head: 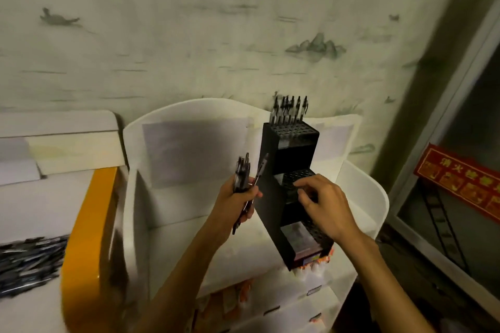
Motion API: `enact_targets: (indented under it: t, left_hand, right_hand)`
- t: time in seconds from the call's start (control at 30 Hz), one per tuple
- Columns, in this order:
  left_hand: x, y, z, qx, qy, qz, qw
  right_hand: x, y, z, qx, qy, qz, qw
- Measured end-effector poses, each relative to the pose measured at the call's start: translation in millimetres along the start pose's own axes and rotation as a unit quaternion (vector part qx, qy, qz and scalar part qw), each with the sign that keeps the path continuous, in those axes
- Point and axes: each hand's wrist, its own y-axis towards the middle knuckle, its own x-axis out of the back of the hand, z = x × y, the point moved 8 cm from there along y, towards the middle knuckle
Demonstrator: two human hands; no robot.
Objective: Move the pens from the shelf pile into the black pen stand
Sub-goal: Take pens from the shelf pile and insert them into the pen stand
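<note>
A pale wall painted with ink mountains and boats backs a white plastic display shelf (359, 186), and the tiered black pen stand (290, 186) stands on it right in front of me. My left hand (239, 197) grips a bundle of pens (242, 174), their long axes nearly upright, one slanting toward the stand's left wall. My right hand (322, 204) hovers over the perforated middle tier, fingers (304, 184) curled down onto the holes; blur hides whether they pinch a pen. The bundle lies just left of those fingers, so the right hand should cross to draw the next pen. The top tier already carries a row of upright pens (290, 109). The loose pen pile (29, 262) lies far left, well apart from both hands.
</note>
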Motion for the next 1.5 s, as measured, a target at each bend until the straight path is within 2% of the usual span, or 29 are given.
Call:
enact_targets:
  t: [0.33, 0.53, 0.77, 1.0, 1.27, 1.37, 1.5]
  left_hand:
    - [-23.3, 46.0, -16.1, -0.027, 0.020, -0.022, 0.999]
    - [-34.8, 69.9, -30.5, -0.057, 0.090, -0.093, 0.990]
    - [-47.6, 91.5, -39.7, -0.058, 0.100, -0.201, 0.973]
    - [-70.3, 105.2, -42.1, -0.015, 0.113, -0.200, 0.973]
    - [-80.7, 105.1, -58.3, -0.063, 0.139, -0.256, 0.954]
    - [-76.3, 106.0, -62.5, -0.082, 0.139, -0.267, 0.950]
    - [-68.1, 108.1, -69.1, -0.094, 0.160, -0.263, 0.947]
  right_hand:
    - [2.5, 67.2, -22.9, 0.043, 0.046, -0.001, 0.998]
    - [6.1, 100.3, -43.8, 0.064, 0.078, 0.011, 0.995]
    - [14.0, 139.8, -64.9, 0.120, 0.104, 0.021, 0.987]
    - [25.8, 164.3, -67.6, 0.205, 0.141, 0.033, 0.968]
    - [24.7, 182.2, -44.4, 0.313, 0.141, 0.038, 0.938]
    - [13.6, 186.1, -36.3, 0.335, 0.110, 0.058, 0.934]
    - [7.9, 190.1, -28.8, 0.349, 0.108, 0.049, 0.929]
